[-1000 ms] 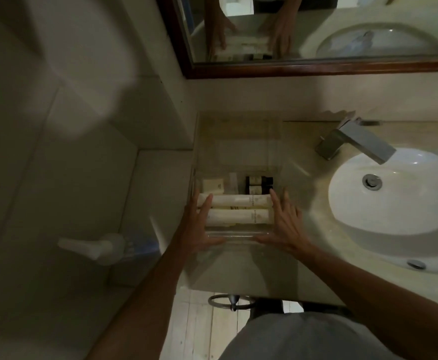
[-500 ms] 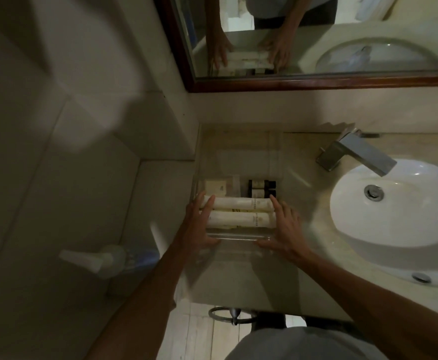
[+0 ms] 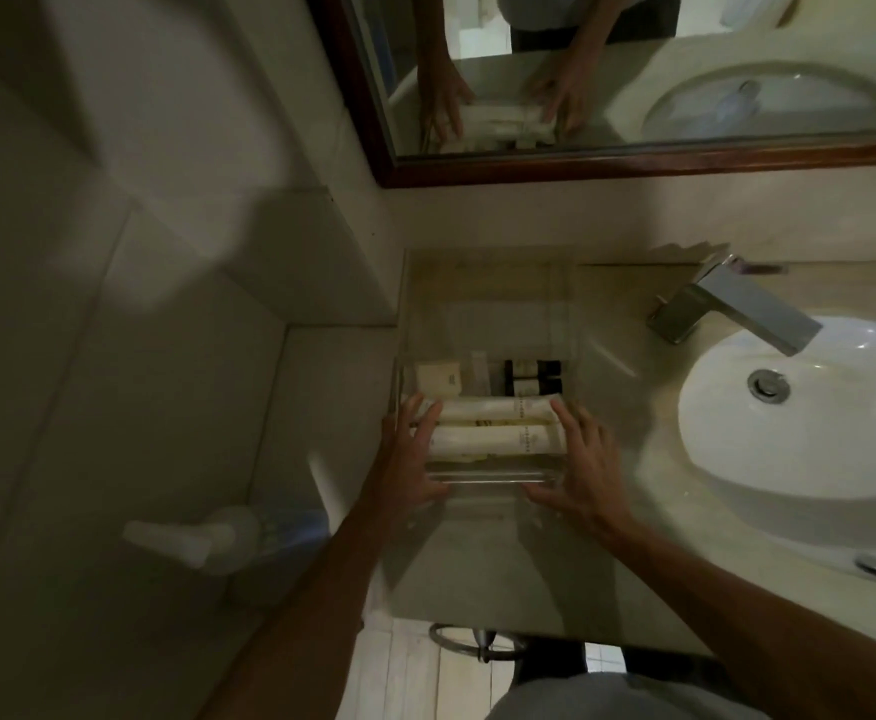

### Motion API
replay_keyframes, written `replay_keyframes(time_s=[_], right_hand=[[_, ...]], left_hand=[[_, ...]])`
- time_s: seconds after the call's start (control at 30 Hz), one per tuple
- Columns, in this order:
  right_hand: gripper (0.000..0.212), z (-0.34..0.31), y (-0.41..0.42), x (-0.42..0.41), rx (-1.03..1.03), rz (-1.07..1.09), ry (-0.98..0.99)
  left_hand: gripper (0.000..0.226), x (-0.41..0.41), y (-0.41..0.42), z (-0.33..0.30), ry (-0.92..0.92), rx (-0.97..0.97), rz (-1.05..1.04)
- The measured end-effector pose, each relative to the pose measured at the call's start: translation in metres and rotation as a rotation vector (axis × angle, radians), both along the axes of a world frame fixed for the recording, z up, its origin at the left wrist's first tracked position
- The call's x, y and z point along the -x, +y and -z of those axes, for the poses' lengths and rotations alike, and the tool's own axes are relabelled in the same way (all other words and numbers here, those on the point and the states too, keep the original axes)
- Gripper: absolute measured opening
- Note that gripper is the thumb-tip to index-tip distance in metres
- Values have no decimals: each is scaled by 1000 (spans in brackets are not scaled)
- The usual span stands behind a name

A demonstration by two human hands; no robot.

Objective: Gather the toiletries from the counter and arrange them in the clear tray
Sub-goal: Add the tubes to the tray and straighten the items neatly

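Note:
The clear tray (image 3: 488, 478) stands on the counter left of the basin. Two white tubes (image 3: 493, 409) lie side by side across its front part. Behind them sit a small cream soap box (image 3: 438, 379), a thin sachet (image 3: 480, 374) and dark little bottles (image 3: 532, 379). My left hand (image 3: 407, 459) grips the tray's front left corner, fingers over the tubes' left ends and thumb on the front wall. My right hand (image 3: 581, 470) grips the front right corner the same way. The tray's back half holds nothing.
A white basin (image 3: 815, 407) with a chrome faucet (image 3: 732, 304) lies to the right. A wood-framed mirror (image 3: 633, 166) hangs behind. The tiled wall and a pump dispenser (image 3: 207, 537) are to the left. The counter's front edge (image 3: 477, 618) is close below my wrists.
The view has shifted so the counter sits lower in frame. Both hands stay at the tray's front corners, and their fingers have closed in slightly on the tube ends.

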State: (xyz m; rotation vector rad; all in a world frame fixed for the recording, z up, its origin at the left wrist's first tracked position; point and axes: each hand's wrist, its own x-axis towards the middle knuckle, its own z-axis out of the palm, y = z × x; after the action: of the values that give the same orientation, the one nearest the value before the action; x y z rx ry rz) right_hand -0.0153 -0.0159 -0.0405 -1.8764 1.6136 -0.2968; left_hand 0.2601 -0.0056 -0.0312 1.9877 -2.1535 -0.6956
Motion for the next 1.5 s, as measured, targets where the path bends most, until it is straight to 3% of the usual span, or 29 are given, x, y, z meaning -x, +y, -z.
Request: replay_keyframes(time_s=[0.57, 0.67, 0.73, 0.87, 0.97, 1.23, 1.37, 1.5], right_hand=[[118, -4, -14, -7, 83, 74, -31], [116, -1, -24, -8, 141, 101, 31], [109, 0, -31, -11, 229, 38, 113], [85, 5, -48, -11, 298, -160, 256], [76, 8, -58, -5, 333, -207, 315], [62, 8, -79, -11, 442, -151, 325], [57, 5, -96, -14, 434, -80, 305], [67, -1, -115, -17, 393, -8, 241]], left_hand=[[113, -2, -30, -7, 26, 21, -39], [111, 4, -40, -7, -96, 77, -60], [99, 7, -42, -5, -191, 142, -30], [68, 10, -41, 1, -180, 208, 24], [61, 9, -44, 4, -191, 218, 45], [55, 5, -66, 10, -282, 374, 33], [54, 5, -82, 7, -224, 353, -35], [60, 6, -103, -4, -214, 317, -59]])
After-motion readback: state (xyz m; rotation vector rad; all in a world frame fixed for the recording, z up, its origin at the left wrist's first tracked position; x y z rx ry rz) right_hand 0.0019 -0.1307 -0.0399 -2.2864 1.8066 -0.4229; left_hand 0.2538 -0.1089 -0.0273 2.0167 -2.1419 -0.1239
